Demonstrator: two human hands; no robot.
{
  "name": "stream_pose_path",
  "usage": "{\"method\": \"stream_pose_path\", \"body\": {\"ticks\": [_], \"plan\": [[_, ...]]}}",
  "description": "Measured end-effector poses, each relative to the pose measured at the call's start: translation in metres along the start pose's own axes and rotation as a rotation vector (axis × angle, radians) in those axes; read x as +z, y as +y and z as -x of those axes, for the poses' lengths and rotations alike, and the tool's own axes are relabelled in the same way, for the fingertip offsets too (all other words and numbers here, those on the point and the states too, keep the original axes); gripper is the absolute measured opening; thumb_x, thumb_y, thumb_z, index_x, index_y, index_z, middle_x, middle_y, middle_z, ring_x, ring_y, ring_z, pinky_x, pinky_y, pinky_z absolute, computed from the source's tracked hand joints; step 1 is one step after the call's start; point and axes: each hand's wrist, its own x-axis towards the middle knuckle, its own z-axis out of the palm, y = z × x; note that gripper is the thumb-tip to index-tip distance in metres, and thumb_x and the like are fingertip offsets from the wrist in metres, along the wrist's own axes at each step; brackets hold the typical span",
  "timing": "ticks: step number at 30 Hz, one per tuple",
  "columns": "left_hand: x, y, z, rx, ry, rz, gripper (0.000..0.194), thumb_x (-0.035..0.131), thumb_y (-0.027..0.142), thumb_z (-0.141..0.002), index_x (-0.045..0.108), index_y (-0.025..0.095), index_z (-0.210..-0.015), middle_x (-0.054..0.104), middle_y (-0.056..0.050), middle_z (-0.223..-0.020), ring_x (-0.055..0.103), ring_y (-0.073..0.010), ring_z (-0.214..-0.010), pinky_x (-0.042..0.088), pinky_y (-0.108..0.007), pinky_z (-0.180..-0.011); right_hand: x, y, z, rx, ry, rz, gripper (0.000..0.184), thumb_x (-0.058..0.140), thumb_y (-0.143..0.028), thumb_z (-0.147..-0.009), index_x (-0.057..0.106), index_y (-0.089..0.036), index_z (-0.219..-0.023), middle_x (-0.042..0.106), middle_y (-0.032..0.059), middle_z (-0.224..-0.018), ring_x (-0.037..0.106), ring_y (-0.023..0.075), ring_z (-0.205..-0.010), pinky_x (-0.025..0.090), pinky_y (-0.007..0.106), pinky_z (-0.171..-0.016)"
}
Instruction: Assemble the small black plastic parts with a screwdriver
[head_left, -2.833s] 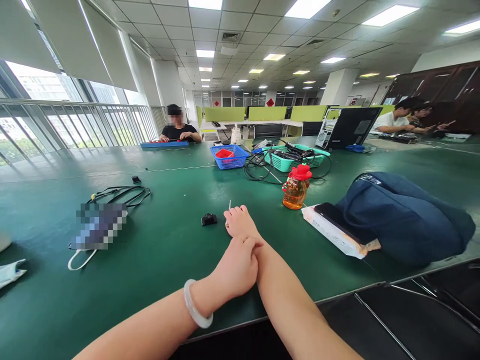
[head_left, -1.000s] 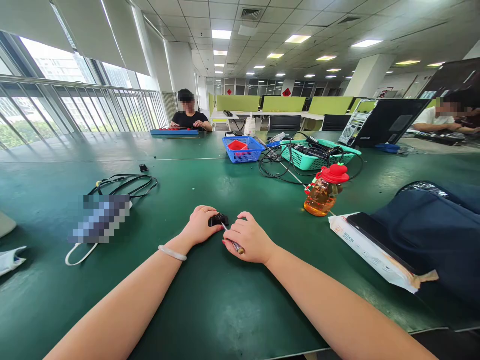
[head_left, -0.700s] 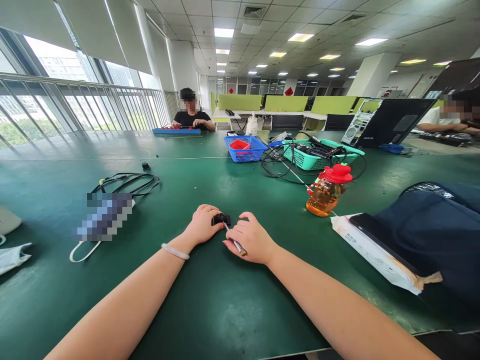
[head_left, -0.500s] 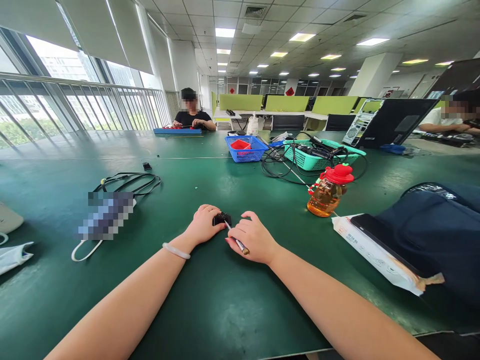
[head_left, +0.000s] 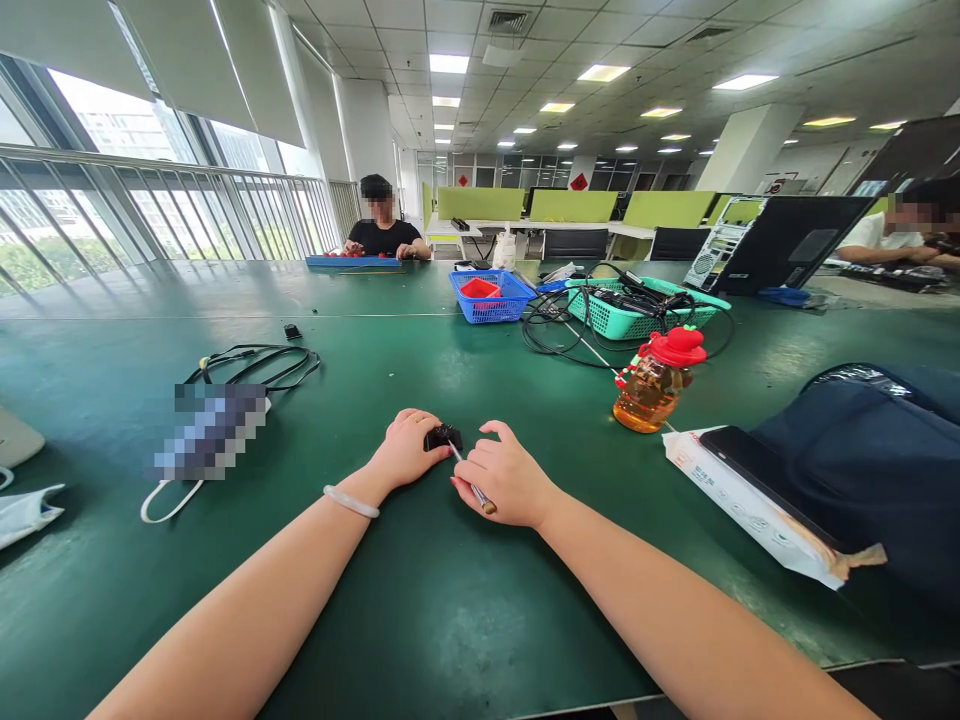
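Note:
My left hand rests on the green tabletop, its fingers and thumb closed around a small black part whose exact kind I cannot make out. A slim precision screwdriver with a shiny shaft and a brownish end slants up from that part. Its tip touches or nearly touches the black piece. Closed round the screwdriver's shaft is my right hand, with the index finger raised a little off it. A pale bracelet circles my left wrist.
To the left lie a lanyard cord and a small black piece. A red-capped bottle, a wipes pack with a phone, and dark cloth stand right. Farther back are a blue basket and a green cable basket.
Both hands keep their hold on the black part and the screwdriver. The whole view shifts very slightly; nothing else has visibly moved.

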Motion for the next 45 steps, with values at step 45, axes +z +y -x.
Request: {"method": "stream_pose_path", "body": {"ticks": [45], "plan": [[-0.001,-0.001,0.002,0.049,-0.001,0.062,0.032,0.062,0.045,-0.082,0.069,0.022,-0.103,0.068,-0.007,-0.116,0.052,-0.0294,-0.117,0.04,-0.049,-0.105,0.014,0.037,0.013,0.958,0.117,-1.291,0.028,0.074,-0.045,-0.069,0.067,-0.021,-0.079,0.057,-0.0028,-0.065,0.05,0.012,-0.057,0.041,0.029,-0.06]]}}
